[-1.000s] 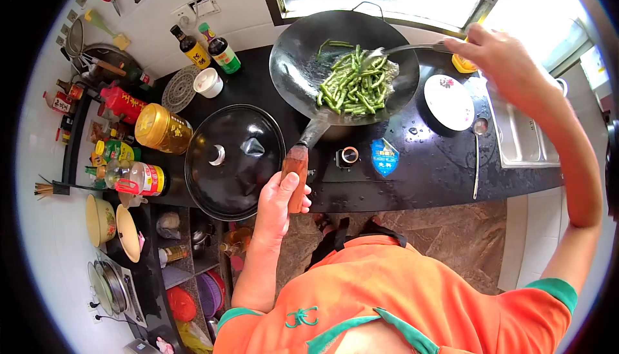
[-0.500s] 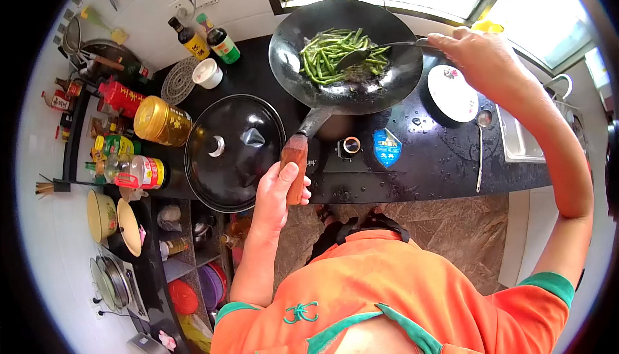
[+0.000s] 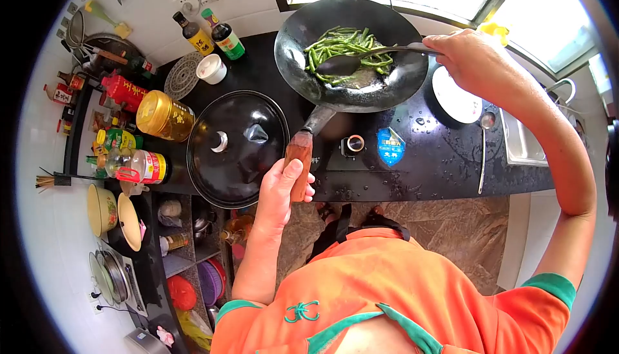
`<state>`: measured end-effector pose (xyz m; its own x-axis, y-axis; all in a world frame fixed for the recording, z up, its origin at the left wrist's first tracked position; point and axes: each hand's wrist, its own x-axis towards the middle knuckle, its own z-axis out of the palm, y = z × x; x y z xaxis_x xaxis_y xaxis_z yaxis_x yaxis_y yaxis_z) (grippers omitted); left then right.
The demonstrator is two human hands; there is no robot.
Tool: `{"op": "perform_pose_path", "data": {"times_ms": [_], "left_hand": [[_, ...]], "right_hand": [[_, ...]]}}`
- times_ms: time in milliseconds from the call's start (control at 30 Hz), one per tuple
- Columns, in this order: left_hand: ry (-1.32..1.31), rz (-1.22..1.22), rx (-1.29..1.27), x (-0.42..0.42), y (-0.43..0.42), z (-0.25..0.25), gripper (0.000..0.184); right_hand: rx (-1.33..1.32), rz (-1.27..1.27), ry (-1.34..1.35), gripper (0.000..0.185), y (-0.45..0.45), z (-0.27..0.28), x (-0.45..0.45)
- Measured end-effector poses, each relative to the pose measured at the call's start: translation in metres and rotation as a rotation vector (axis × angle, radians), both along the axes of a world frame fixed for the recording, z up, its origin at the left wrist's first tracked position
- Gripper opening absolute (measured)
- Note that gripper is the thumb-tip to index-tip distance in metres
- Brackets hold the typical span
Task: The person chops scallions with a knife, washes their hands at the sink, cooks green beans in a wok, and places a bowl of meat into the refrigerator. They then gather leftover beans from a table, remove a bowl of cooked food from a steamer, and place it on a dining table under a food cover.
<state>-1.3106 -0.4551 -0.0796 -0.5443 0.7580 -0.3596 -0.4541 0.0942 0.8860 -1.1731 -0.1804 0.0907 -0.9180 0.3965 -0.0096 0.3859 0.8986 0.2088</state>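
Note:
My left hand [image 3: 284, 189] is wrapped round the wooden handle [image 3: 298, 160] of a dark wok [image 3: 300, 77]. Green beans [image 3: 345, 43] lie in the wok, mostly toward its far left side, with some shiny liquid below them. My right hand [image 3: 464, 57], above the wok's right rim, grips a metal spatula [image 3: 403, 49]. The spatula's dark blade [image 3: 338, 65] rests over the near part of the beans. A white plate [image 3: 456, 96] stands on the black counter, right of the wok and partly under my right forearm.
A large black lid [image 3: 222, 160] lies left of the wok handle. Behind it are a white tub [image 3: 211, 69] and two sauce bottles [image 3: 227, 39]. Jars and bottles line the left side. A ladle [image 3: 483, 154] lies before the sink [image 3: 523, 138]. A window is behind the wok.
The spatula blade has come from the wok's right side to its left part, and my right hand has moved left and down. The beans have shifted left and away. My left hand still grips the handle.

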Motion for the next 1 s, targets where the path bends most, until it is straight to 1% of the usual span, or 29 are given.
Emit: {"op": "perform_pose_path", "data": {"times_ms": [233,533,633,733,833,933,1000], "left_hand": [[0.0,0.003,0.007,0.0,0.001,-0.001,0.039],[-0.001,0.001,0.008,0.0,0.0,-0.002,0.041],[-0.003,0.001,0.006,-0.001,0.0,-0.003,0.041],[-0.003,-0.006,0.01,-0.001,0.0,-0.002,0.041],[-0.005,-0.011,0.014,-0.001,0.0,-0.003,0.041],[-0.012,-0.011,0.012,-0.001,0.0,0.0,0.039],[-0.012,-0.013,0.011,-0.001,0.0,0.0,0.039]], "right_hand": [[-0.077,0.022,0.03,0.017,0.01,-0.007,-0.014],[-0.223,-0.212,0.048,0.014,0.001,-0.001,-0.027],[-0.248,-0.25,-0.003,0.015,-0.002,0.003,-0.029],[-0.112,-0.102,-0.039,0.018,0.003,-0.001,-0.029],[-0.153,-0.15,-0.133,0.022,-0.004,0.003,-0.032],[-0.156,-0.108,-0.107,0.023,-0.014,0.004,-0.029],[-0.146,-0.124,-0.162,0.024,-0.016,0.006,-0.031]]}}
